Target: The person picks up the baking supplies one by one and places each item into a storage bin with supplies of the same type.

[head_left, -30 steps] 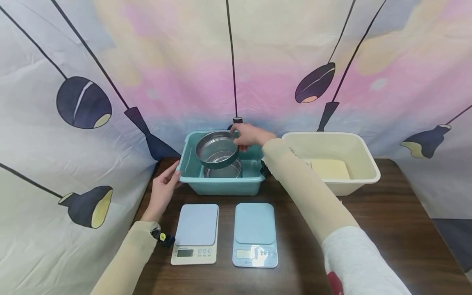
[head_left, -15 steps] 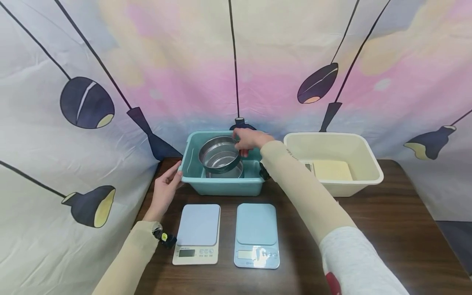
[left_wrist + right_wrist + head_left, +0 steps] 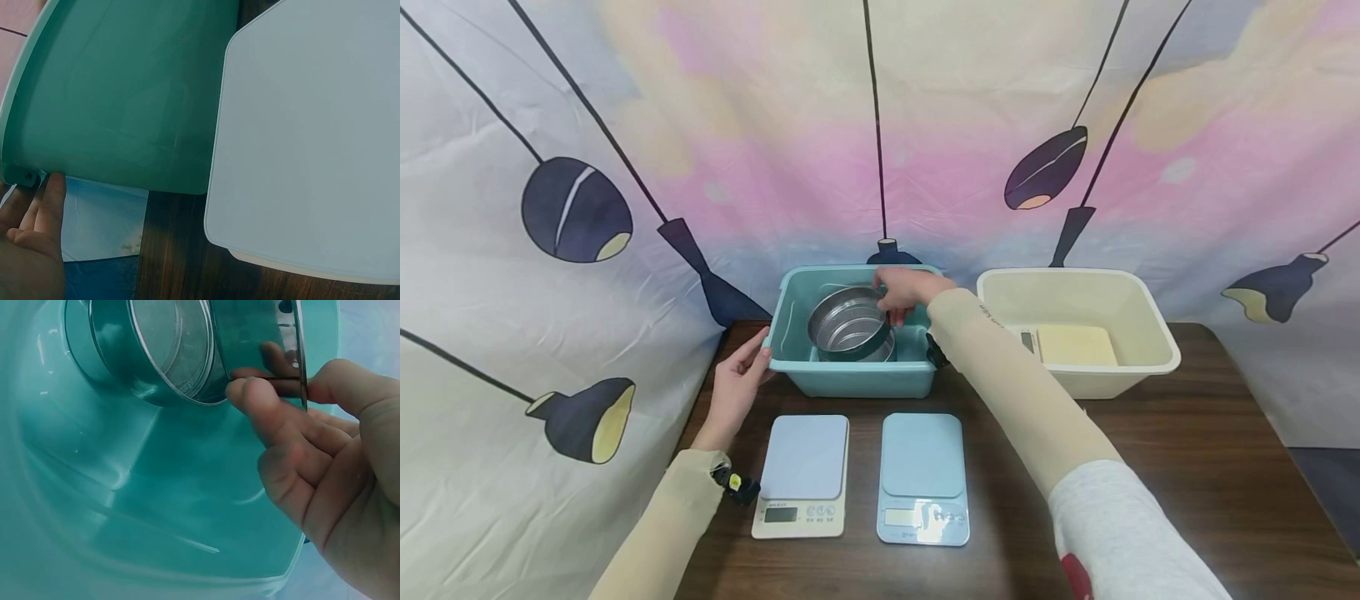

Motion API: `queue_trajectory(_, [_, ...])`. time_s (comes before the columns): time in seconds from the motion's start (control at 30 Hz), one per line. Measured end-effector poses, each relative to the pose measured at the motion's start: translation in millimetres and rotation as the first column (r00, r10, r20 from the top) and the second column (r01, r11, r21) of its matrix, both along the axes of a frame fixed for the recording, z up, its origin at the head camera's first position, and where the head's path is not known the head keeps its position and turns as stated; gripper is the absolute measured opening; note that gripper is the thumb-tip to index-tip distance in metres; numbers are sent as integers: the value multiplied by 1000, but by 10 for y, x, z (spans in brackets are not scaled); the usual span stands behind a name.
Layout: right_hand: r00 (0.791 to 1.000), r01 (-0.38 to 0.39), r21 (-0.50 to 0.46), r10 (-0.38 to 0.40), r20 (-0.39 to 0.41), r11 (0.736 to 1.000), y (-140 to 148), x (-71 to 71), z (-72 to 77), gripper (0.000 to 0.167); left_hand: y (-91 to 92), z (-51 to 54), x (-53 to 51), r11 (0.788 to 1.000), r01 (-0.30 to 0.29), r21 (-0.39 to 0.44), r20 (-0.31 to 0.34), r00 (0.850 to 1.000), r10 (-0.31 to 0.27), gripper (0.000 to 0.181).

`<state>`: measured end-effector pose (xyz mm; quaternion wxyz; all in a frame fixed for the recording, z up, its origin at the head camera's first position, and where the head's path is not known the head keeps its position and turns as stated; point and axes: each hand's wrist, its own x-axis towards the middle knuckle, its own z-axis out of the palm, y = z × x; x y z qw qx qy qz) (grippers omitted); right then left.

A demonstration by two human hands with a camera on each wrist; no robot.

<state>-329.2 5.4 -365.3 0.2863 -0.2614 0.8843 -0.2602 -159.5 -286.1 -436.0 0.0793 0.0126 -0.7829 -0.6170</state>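
Note:
My right hand point(image 3: 904, 292) pinches the rim of a round metal sieve point(image 3: 827, 323) between thumb and fingers, inside the teal plastic basin point(image 3: 850, 383). Beneath it lies a second round metal sieve point(image 3: 112, 356), whose mesh shows in the right wrist view; the upper sieve point(image 3: 256, 337) leans at an angle over it. Whether the two touch is hard to tell. My left hand point(image 3: 735, 387) holds the basin's left rim near the front corner, and in the left wrist view its fingers point(image 3: 53, 200) meet the rim's underside.
Nearer on the dark wooden table point(image 3: 1015, 550) lie a white kitchen scale point(image 3: 802, 458) and a light blue kitchen scale point(image 3: 921, 458). A cream basin point(image 3: 1161, 350) on the right holds a pale yellow scale point(image 3: 1075, 345). A patterned cloth point(image 3: 775, 125) hangs behind.
My right hand has lowered the upper sieve deeper into the teal basin, toward the lower sieve and slightly nearer. The left hand stays at the basin's rim.

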Motion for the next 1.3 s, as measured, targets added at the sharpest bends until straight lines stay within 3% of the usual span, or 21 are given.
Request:
queue_trajectory(0.2, [1000, 1, 50, 0, -26, 999, 61, 2, 18, 40, 15, 11, -10, 1000, -5, -13, 5, 1000, 5, 47])
queue_trajectory(0.57, [994, -35, -7, 34, -104, 999, 217, 40, 48, 35, 19, 1, -5, 1000, -3, -18, -8, 1000, 3, 48])
queue_trajectory(0.83, [983, -60, -30, 54, -177, 998, 331, 83, 45, 36, -117, -289, -134, 1000, -26, -16, -1, 1000, 26, 48])
queue_trajectory(1.1, [978, -70, -100, 49, -203, 992, 514, 166, 75, 36, -35, -115, -52, 1000, -15, -6, -22, 1000, 15, 48])
queue_trajectory(1.3, [971, -57, -164, 16, -238, 985, 673, 221, 66, 34, -87, -236, -113, 999, -26, -20, -6, 1000, 25, 48])
